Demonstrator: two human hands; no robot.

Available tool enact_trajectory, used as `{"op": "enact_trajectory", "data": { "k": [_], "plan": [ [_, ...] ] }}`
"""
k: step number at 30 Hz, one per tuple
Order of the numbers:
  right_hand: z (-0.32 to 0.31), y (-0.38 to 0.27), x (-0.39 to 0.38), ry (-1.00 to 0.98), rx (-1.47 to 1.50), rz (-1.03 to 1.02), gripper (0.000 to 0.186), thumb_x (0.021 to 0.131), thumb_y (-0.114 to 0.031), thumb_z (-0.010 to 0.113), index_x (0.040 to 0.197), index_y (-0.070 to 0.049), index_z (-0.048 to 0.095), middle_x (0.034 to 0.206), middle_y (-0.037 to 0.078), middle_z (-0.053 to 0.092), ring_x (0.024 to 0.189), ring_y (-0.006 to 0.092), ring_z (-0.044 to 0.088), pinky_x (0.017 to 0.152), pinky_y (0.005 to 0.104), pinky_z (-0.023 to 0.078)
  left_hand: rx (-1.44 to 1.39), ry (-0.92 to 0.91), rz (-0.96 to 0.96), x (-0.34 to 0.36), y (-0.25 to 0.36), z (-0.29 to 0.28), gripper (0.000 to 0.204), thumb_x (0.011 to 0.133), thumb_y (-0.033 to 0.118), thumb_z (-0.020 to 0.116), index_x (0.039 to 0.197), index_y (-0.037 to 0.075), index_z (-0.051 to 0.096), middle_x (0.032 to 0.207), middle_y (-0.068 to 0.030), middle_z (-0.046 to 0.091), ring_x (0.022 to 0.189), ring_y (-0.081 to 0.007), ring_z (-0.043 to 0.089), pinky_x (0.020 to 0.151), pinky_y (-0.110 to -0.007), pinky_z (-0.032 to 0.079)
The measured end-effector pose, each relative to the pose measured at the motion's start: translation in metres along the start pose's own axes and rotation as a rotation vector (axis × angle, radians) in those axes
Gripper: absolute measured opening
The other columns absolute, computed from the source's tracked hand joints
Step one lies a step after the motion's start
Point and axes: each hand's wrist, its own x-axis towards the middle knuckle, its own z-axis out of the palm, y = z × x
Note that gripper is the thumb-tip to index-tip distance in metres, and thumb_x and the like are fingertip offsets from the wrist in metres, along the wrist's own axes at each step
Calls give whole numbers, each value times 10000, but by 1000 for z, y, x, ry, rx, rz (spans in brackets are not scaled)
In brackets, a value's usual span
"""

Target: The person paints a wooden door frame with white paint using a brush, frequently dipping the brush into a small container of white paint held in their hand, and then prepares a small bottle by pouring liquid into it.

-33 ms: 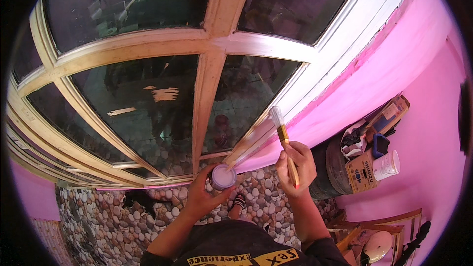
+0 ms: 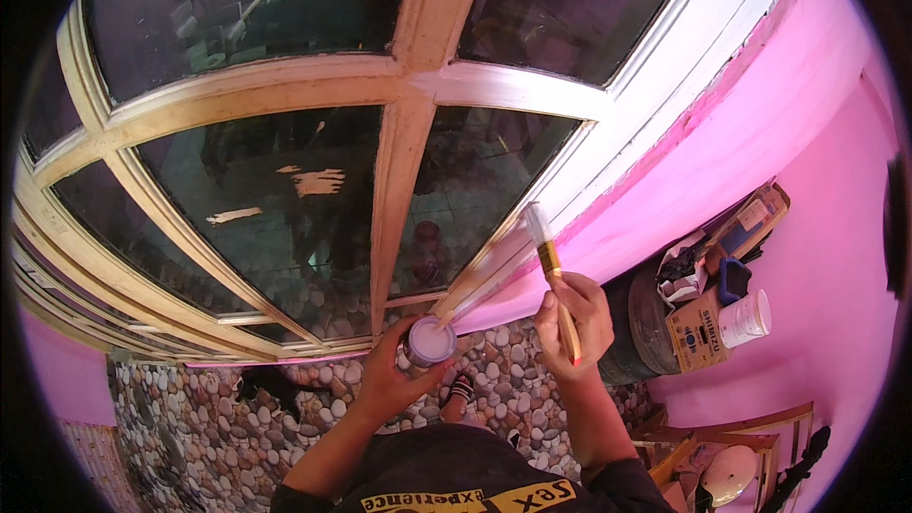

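Observation:
My left hand (image 2: 391, 372) is wrapped round a small can of pale paint (image 2: 432, 341), held upright below the window frame. In my right hand (image 2: 576, 323) is a paintbrush (image 2: 554, 277) with a wooden handle, gripped by fingers and thumb. Its pale bristles point up and rest at or very near the right-hand upright of the window frame (image 2: 608, 144). That upright is white in its upper part, while the bars (image 2: 407, 163) between the panes look cream and worn. Dark glass panes (image 2: 261, 218) fill the frame, with peeled light patches on one of them.
A pink wall (image 2: 807, 304) runs along the right. Against it stand a dark drum (image 2: 638, 328), a cardboard box (image 2: 699, 331) and a white bucket (image 2: 745, 319). Lower right are wooden frames (image 2: 793, 423) and a pale helmet (image 2: 730, 473). A black cat-like shape (image 2: 274, 389) lies on the pebble-patterned floor (image 2: 190, 427).
My right hand and the paintbrush have shifted very slightly to the right, with the bristles a touch higher along the upright. My left hand and the can have stayed in place.

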Motion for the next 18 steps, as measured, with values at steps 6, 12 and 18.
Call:
{"op": "enact_trajectory", "data": {
  "k": [6,12,18],
  "plan": [
    [3,0,19,80,-40,-56,282,834,76,757,1085,5,652,1013,192,702,811,315,721,695,358,591,52,-21,45,-1,-3,-1,799,780,182,928,1413,-7,478,1301,-177,632,1190,-263,656,1028,-390,519],
    [8,1,-5,-26,-9,9,320,818,69,778,1107,1,658,1003,203,691,809,336,717,692,365,588,42,-20,40,-4,-6,-1,808,775,171,929,1416,-9,472,1304,-181,636,1197,-264,654,1029,-391,520],
    [-3,-5,16,62,-35,-48,274,840,65,759,1087,17,648,994,208,698,815,332,716,696,359,582,57,-17,41,-7,-7,-4,830,774,165,930,1430,-16,456,1309,-186,632,1206,-260,646,1048,-392,508]
  ]
}}
